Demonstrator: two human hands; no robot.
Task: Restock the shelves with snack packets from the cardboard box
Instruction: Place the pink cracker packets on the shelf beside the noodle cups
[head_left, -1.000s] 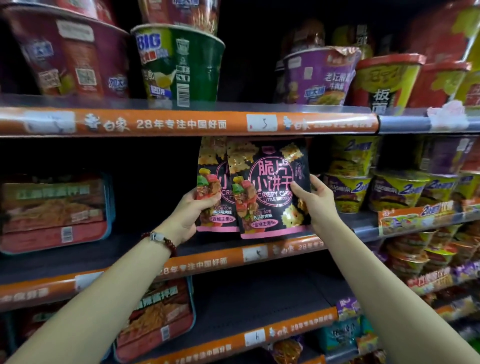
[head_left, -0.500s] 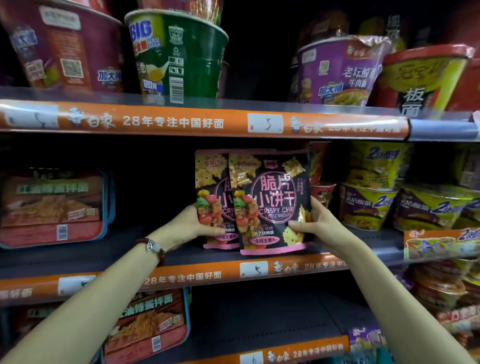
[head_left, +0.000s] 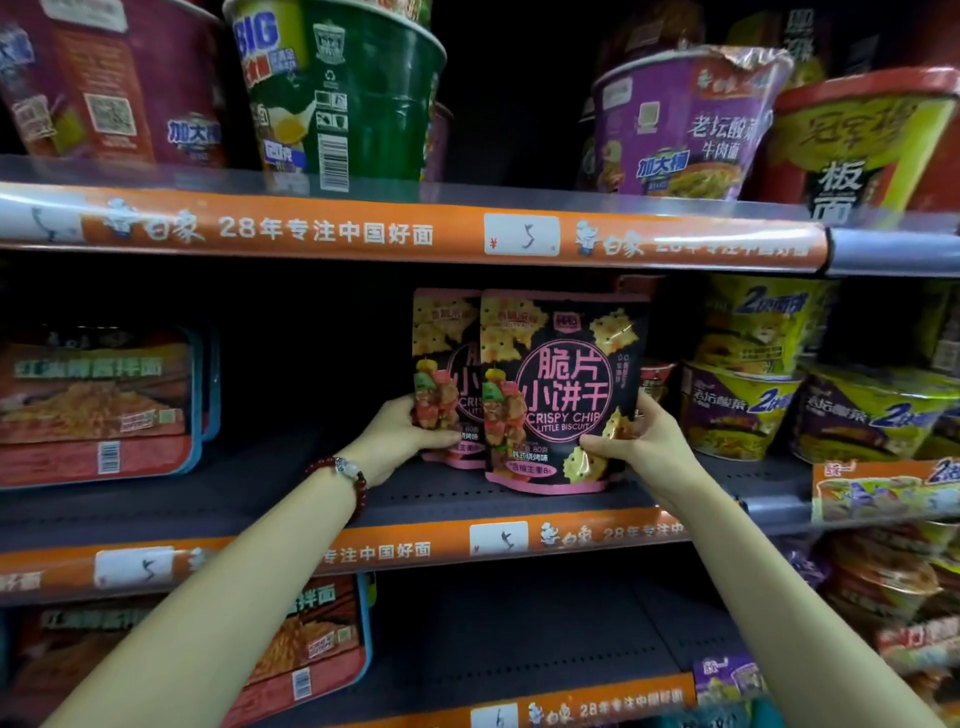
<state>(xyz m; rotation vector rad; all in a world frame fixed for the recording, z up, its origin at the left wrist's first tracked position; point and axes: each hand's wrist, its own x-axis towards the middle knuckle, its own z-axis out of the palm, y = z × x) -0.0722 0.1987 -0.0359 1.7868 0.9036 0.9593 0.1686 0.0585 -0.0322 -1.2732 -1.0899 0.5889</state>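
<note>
Black-pink packets upright on middle shelf (head_left: 519, 499), front packet (head_left: 561, 389) overlapping rear packet (head_left: 441, 374). My right hand (head_left: 639, 441) pinched front one, left hand (head_left: 400, 436) gripped rear; both hands level, equally near.

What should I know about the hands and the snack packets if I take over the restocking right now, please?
Left hand grips the rear black-and-pink biscuit packet; right hand grips the front black-and-pink biscuit packet.
Both packets stand upright, overlapping, on the dark middle shelf, beside the yellow-and-purple noodle bowls.
Done: both packets sit on the shelf.
Left: let go, straighten them, fetch more. The cardboard box is out of view.
</note>
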